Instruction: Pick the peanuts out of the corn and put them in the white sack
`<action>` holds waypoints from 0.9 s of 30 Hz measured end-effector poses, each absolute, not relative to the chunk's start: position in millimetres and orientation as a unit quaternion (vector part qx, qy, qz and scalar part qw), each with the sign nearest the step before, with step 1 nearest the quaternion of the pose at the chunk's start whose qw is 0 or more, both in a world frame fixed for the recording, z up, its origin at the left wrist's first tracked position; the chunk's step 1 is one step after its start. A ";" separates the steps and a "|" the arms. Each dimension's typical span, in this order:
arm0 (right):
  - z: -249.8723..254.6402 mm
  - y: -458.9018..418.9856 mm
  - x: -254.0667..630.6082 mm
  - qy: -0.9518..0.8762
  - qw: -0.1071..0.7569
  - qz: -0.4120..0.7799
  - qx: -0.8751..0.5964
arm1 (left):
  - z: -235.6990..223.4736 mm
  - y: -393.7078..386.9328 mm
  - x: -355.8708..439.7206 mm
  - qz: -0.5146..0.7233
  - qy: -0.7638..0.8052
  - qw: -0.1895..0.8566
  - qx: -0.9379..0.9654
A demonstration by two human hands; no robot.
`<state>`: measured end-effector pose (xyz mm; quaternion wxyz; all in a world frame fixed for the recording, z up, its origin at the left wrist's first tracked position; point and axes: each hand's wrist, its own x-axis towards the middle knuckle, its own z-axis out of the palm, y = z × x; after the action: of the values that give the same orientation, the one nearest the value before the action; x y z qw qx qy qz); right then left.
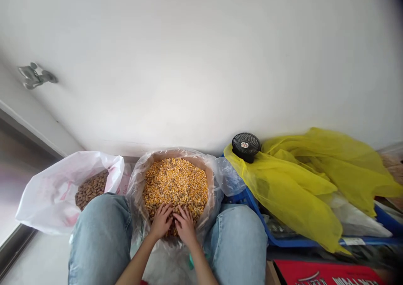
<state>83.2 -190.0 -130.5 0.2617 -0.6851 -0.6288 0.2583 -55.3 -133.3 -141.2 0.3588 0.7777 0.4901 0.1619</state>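
Yellow corn kernels (176, 171), with larger brown pieces mixed among them, fill a round container lined with a clear plastic bag (137, 192) between my knees. Both hands rest on the near part of this mix. My left hand (162, 221) lies with its fingers spread over the kernels. Beside it, my right hand (185, 224) also has its fingers stretched out on the grain, and the two thumbs are close together. On the left, a white plastic bag (44, 197) stands wide with brown nut-like pieces (91, 188) inside.
Right of my knee, yellow mesh cloth (292, 192) drapes over a blue crate (255, 207). A small black fan (246, 146) sits on its edge. A red printed box (327, 272) is at the lower right. The white wall (201, 66) rises behind, with a metal tap (34, 76).
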 end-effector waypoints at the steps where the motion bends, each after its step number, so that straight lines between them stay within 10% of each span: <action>1: -130.9 -194.3 81.2 -0.612 0.290 0.251 -0.692 | -140.4 -139.5 -55.9 0.159 0.488 0.368 0.775; 10: -149.8 -233.3 64.4 -0.446 0.494 0.204 -0.718 | -132.3 -179.6 -66.7 0.245 0.506 0.444 0.698; 27: -162.2 -220.1 37.2 -0.512 0.265 0.093 -0.811 | -136.7 -191.9 -40.6 0.474 0.477 0.737 0.078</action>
<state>37.2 -220.1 -162.2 0.2655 -0.8113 -0.5124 0.0933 -40.6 -191.9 -136.7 0.7365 0.0779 0.4766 0.4737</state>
